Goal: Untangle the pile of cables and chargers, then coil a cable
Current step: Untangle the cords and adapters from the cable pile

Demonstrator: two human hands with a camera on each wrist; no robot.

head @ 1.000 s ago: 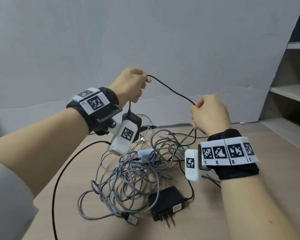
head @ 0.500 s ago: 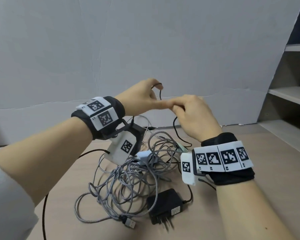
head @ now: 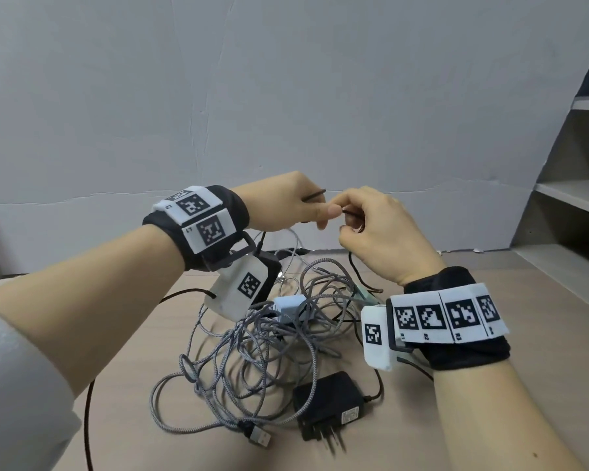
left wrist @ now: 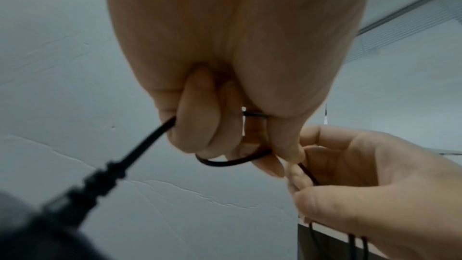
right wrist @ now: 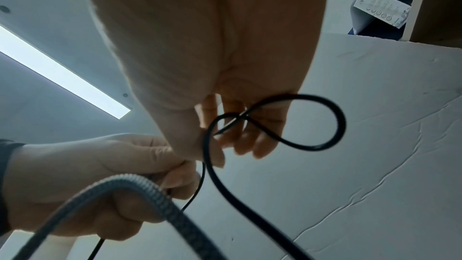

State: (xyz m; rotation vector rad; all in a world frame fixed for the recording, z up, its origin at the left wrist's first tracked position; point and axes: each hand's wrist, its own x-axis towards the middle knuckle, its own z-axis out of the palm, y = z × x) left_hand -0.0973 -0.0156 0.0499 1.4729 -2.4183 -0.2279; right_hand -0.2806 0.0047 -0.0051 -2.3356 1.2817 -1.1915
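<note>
Both hands are raised above the light wooden table (head: 490, 385), fingertips nearly touching, at about 12 o'clock from the pile. The left hand (head: 279, 202) has its fingers curled round a thin black rubber-sheathed cable (left wrist: 225, 162), with a small loop showing below the fingers in the left wrist view. The right hand (head: 378, 232) pinches the same cable between thumb and forefinger; behind that pinch the cable forms an open loop (right wrist: 322, 122) and then drops toward the table.

Handling, as judged: the cable appears light, limp and smooth. It should bend freely, hold no shape unaided, and slide through a loose grip. Take hold close to the last loop, so that each new turn is laid against the turns already gathered in the left hand.

The tangled heap of grey braided cables (head: 252, 351) lies on the table directly below the hands. A black plug-in power adapter with metal prongs (head: 327, 401) sits at its 5 o'clock edge, and a small pale blue charger block (head: 288, 305) lies near its 12 o'clock side. The braided cables look stiffer and likelier to snag.
</note>
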